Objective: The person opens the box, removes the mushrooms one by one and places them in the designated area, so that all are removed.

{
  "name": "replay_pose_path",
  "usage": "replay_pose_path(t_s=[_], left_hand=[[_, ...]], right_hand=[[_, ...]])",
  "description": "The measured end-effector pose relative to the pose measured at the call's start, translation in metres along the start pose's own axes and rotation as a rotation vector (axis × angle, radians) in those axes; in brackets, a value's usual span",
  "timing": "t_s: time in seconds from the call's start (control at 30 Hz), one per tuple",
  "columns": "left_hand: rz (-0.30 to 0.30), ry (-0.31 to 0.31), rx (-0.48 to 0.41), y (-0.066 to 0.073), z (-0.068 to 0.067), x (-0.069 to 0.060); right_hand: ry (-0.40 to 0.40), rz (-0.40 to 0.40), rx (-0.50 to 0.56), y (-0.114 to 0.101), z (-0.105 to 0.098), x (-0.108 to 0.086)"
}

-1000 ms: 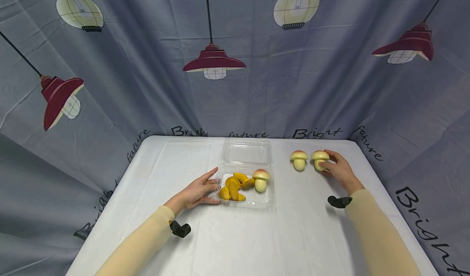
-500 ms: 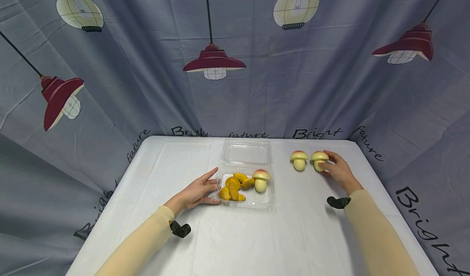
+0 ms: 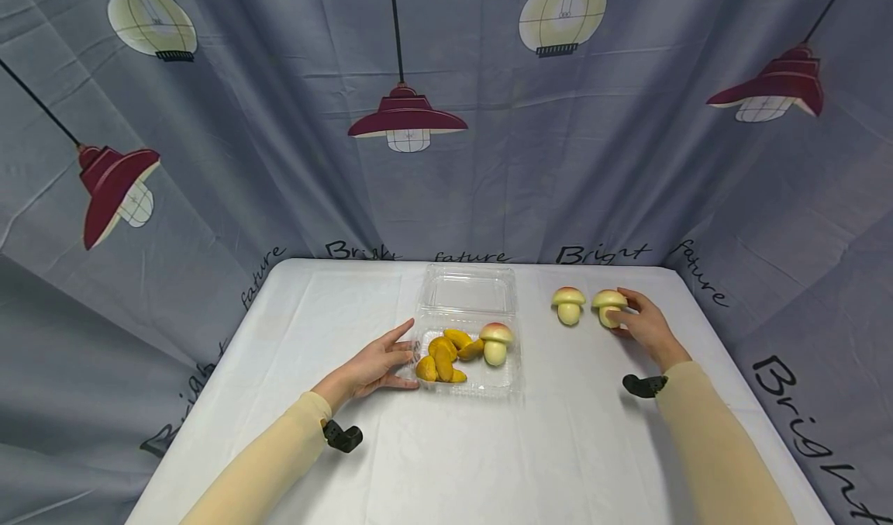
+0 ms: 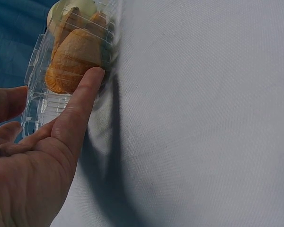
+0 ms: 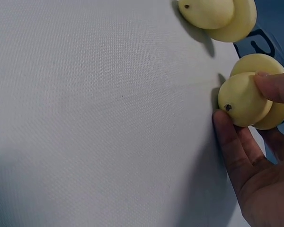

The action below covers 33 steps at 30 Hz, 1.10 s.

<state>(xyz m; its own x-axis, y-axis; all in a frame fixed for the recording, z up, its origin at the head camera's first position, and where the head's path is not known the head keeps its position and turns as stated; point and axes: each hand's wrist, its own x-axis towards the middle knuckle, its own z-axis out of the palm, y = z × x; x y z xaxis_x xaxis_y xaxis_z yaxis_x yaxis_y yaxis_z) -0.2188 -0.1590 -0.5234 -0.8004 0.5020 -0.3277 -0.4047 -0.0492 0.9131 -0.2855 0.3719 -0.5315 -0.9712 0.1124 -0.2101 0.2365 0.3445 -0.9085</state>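
Note:
A clear plastic clamshell box [image 3: 518,370] lies open on the table, its lid folded back at the far side. In it sit several curved yellow-brown pieces [image 3: 443,360] and one toy mushroom [image 3: 495,347] with a reddish-topped cap. My left hand [image 3: 375,364] rests against the box's left wall with fingers spread; in the left wrist view its thumb [image 4: 80,104] lies along that wall. Over at the right, my right hand [image 3: 650,325] holds a second mushroom [image 5: 244,97] between thumb and fingers, at table level. A third mushroom [image 3: 568,305] lies just left of it.
The white-covered table [image 3: 558,447] has its far edge close behind the lid and the mushrooms. A grey-blue curtain [image 3: 460,191] printed with lamps and lettering hangs round the back and sides. Black cameras [image 3: 342,436] are strapped to both wrists.
My right hand and its mushroom have shifted only slightly, staying at about the same spot. The left hand and the box have not moved.

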Motion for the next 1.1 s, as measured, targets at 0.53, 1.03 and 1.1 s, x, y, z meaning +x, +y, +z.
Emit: replay_pose_path(t_s=[0.53,1.03,1.1], left_hand=[[-0.008,0.009,-0.003,0.001,0.0009,-0.0007],[0.008,-0.008,-0.014,-0.0001,0.0,0.0004],[0.006,-0.006,-0.014,-0.0001,0.0,0.0004]], right_hand=[[0.011,0.025,-0.009,-0.0022,0.0003,0.0011],[0.01,0.037,-0.005,-0.0003,0.0006,0.0023],[0.013,0.044,-0.006,0.0001,0.0009,0.0028]])
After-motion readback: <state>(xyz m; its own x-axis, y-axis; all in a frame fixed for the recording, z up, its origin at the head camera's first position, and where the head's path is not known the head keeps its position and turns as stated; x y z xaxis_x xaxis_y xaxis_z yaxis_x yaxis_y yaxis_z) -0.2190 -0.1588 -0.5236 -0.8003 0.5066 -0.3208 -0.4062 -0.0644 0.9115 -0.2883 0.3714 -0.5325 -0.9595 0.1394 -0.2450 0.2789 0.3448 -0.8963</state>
